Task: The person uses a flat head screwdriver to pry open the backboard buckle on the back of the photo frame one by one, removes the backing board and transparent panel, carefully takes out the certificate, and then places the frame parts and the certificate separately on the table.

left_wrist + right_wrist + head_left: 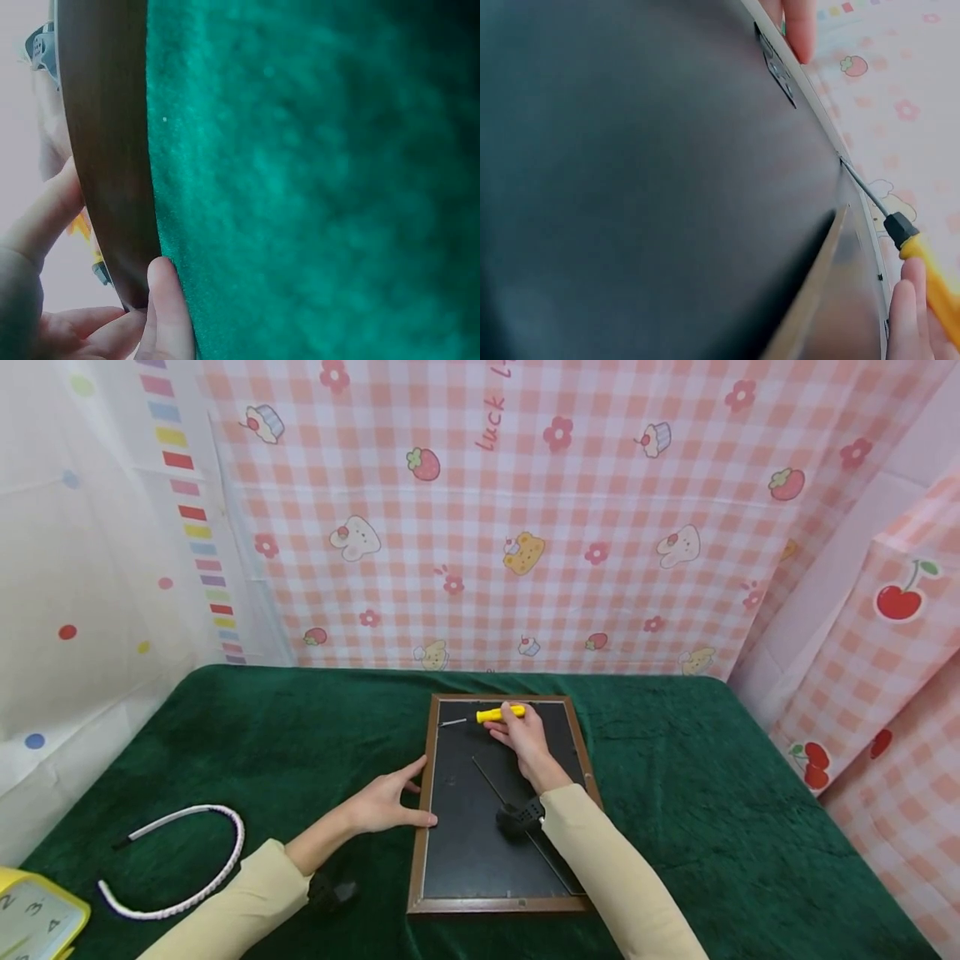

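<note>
A brown wooden picture frame (465, 906) lies back side up, with a black backing board (457, 860) inside its rim. My left hand (382, 802) grips the left rim, thumb on top and fingers against the outer side. In my right hand (528, 743) is a yellow-handled screwdriver (491, 716), held over the upper part of the board. In the right wrist view, the tip of its thin metal shaft (866, 187) meets the seam between board and rim. A stand flap (832, 292) rises slightly from the board.
A metal hanger plate (776, 67) is fixed near the rim. On the green cloth (690, 760) at left lies a white braided headband (236, 835). A yellow clock (45, 902) is at the lower left corner. Patterned curtains (480, 527) enclose the table behind and at both sides.
</note>
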`<state>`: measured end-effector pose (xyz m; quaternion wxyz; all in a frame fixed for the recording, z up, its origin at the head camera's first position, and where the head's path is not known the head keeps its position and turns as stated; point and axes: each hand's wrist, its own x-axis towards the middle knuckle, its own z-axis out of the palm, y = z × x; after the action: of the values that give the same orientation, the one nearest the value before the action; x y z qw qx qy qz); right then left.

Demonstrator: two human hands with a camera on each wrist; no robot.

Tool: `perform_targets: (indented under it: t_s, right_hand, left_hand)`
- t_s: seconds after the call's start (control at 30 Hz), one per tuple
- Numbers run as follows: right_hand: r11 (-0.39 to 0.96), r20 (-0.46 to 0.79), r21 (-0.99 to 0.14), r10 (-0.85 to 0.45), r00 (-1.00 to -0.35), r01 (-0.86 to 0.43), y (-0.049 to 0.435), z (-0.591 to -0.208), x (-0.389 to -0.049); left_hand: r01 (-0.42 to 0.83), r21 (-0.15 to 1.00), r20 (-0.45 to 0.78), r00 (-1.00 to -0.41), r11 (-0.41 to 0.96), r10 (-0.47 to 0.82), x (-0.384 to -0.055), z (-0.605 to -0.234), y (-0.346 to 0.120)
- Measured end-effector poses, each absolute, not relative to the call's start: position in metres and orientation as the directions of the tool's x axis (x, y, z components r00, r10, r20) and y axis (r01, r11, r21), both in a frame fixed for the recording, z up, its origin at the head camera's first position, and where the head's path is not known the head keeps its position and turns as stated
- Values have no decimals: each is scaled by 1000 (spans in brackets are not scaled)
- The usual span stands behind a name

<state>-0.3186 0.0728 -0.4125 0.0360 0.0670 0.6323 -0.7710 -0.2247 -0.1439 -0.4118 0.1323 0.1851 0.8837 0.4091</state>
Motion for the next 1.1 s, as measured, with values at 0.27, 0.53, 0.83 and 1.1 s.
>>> perform_targets:
  t_s: [0.27, 0.53, 0.83, 1.1]
  right_hand:
    - [-156, -108, -981, -47, -993, 114, 71, -406, -318]
    - [-75, -1, -997, -110, -994, 9, 71, -398, -321]
    - [51, 137, -989, -62, -989, -140, 58, -394, -320]
    - [354, 262, -897, -57, -963, -265, 36, -376, -316]
  left_hand:
    - [197, 781, -91, -903, 592, 420, -225, -411, -145]
    - [185, 779, -102, -905, 599, 413, -226, -412, -145]
    - [202, 779, -92, -900, 594, 426, -225, -412, -145]
    - [204, 779, -95, -896, 593, 433, -224, -412, -145]
